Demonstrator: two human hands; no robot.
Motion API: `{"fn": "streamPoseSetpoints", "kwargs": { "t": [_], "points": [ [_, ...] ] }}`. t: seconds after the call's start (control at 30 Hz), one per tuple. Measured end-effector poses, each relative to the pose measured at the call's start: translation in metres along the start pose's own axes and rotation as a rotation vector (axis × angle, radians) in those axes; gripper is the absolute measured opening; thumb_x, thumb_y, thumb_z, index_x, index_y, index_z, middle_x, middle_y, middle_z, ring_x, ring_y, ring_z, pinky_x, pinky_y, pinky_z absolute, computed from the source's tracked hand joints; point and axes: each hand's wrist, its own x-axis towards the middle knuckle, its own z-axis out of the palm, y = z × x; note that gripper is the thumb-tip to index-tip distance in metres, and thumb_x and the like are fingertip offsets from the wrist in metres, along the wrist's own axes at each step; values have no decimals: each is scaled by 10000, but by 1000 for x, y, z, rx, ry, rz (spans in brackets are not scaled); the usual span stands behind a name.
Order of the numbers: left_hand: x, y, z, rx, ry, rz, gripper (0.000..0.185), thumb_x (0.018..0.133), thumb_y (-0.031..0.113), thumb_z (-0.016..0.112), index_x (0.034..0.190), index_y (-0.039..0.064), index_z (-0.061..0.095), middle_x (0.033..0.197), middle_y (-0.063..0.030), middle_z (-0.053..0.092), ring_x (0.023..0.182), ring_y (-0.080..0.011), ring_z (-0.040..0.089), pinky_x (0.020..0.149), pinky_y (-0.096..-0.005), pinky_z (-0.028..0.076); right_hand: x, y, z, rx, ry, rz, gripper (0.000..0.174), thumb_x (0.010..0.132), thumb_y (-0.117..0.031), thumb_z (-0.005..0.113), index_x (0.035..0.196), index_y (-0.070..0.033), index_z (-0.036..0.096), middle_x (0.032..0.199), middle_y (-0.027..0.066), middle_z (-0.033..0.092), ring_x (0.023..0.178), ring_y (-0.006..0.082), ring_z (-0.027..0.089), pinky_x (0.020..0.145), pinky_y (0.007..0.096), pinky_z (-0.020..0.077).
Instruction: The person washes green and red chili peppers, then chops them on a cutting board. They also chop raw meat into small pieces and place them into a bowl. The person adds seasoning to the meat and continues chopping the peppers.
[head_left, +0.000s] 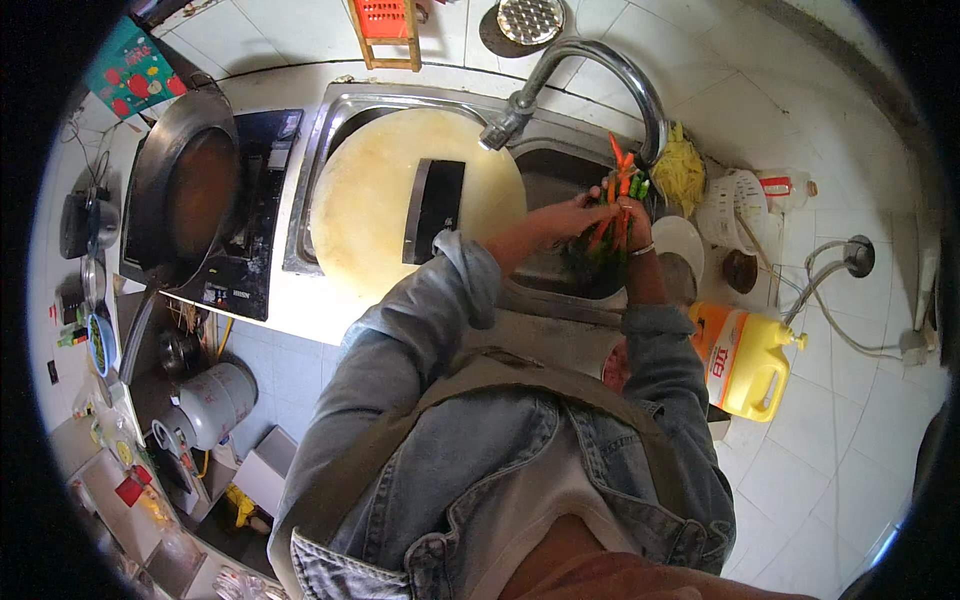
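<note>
Both hands are gathered around a bunch of red and green chili peppers (624, 169) above the right basin of the steel sink (559, 180). My left hand (589, 214) reaches in from the left with its fingers against the peppers. My right hand (636, 225), a bracelet at its wrist, grips the bunch from the right. More green peppers hang below the hands in shadow. Left of them, a round cutting board (360, 187) covers the left basin. On it lies a dark cleaver blade (435, 202); its handle is not visible, and my left sleeve is close to its lower end.
A curved chrome faucet (615, 56) arches over the sink. At left, a wok (202, 195) stands on a black cooktop (251, 277). Yellowish strips (679, 172), a white plastic basket (735, 210), a white plate (679, 238) and a yellow jug (757, 367) line the right side.
</note>
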Motion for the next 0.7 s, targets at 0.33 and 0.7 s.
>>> {"fn": "streamPoseSetpoints", "kwargs": {
  "t": [0.33,0.7],
  "points": [
    [19,21,-4,259,610,156,638,873,521,296,1225,-8,350,1173,-305,424,1082,-451,404,900,-456,354,39,29,44,-9,187,-121,366,848,-324,488,1069,-36,529,984,64,561,852,190,550,703,316,442],
    [71,-17,-16,695,505,416,601,905,470,298,1316,32,279,1297,-272,324,1221,-381,301,1003,-393,260,35,10,30,-81,429,41,298,845,-256,536,1000,-1,549,871,79,591,730,194,571,613,330,465]
  ]
}}
